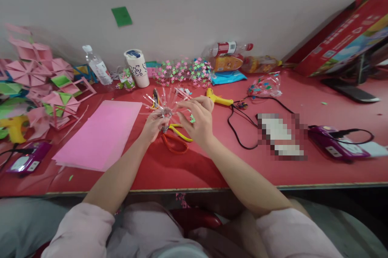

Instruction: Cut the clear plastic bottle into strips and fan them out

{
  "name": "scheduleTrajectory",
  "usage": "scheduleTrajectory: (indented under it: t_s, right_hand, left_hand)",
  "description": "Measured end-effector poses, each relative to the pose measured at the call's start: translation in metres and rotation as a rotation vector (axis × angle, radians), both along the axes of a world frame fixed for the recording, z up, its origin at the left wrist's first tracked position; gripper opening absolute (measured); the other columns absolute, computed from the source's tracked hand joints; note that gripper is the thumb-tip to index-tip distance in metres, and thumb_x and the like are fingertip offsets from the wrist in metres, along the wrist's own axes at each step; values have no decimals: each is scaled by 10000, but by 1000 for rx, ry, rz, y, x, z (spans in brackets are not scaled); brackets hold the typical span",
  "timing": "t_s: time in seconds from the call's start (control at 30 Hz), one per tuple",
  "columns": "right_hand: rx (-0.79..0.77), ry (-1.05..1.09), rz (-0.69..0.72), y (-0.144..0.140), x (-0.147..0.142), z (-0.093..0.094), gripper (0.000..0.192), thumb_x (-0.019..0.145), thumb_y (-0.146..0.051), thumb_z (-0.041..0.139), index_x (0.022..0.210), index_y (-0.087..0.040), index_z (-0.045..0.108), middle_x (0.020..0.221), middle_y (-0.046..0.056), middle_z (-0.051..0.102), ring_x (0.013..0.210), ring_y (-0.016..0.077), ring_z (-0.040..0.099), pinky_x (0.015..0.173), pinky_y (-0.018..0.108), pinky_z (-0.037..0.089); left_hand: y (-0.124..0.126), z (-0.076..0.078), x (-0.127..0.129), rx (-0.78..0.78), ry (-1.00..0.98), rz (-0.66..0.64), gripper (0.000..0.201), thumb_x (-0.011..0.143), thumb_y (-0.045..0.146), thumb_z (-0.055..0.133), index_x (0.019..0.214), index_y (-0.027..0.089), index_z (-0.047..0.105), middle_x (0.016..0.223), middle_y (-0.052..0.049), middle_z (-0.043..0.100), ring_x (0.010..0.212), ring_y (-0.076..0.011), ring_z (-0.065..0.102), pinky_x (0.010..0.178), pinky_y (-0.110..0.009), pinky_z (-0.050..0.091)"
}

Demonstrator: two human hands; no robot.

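A transparent plastic bottle top [166, 112], cut into several thin strips that fan outward, is held above the red table. My left hand [154, 126] grips it low down at the neck, with the fingers closed. From the other side, my right hand [198, 118] has its thumb and forefinger at one of the strips; the exact contact is small and hard to see. Beneath the bottle piece lie scissors with red and yellow handles [176, 145], their blades hidden. Another tool with dark jaws [155, 98] rests just behind my left hand.
Pink paper sheets [103, 133] lie left, beside folded paper shapes [45, 72]. A yellow glue gun [220, 98] with a black cord sits behind my right hand. Purple power strips [336, 143] [30, 159] flank the table. Bottles [98, 66], a white cup [138, 68] and star-covered decorations [184, 72] line the wall.
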State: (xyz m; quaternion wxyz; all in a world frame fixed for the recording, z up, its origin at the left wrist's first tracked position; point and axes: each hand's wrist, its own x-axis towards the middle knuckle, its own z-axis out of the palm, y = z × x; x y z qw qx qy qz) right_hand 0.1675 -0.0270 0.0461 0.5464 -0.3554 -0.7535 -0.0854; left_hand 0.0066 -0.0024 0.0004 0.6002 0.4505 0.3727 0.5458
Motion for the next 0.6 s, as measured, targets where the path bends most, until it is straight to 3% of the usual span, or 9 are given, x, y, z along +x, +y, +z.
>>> scheduleTrajectory:
  t_s: [0.3, 0.6]
  right_hand:
    - [-32, -10, 50, 1, 2, 3, 124, 871, -210, 579, 963, -271, 635, 843, -18, 715, 878, 207, 563, 884, 406, 382]
    - [-39, -11, 52, -1, -1, 2, 176, 885, -186, 551, 1042, -245, 603, 857, -5, 705, 861, 197, 549, 859, 382, 374]
  left_hand:
    - [-2, 2, 0, 3, -49, -92, 219, 564, 185, 672, 778, 146, 651, 549, 48, 506, 452, -41, 399, 464, -202, 305]
    - [-2, -1, 0, -49, -29, -151, 290, 550, 186, 675, 836, 141, 671, 584, 40, 527, 470, -49, 393, 479, -216, 360]
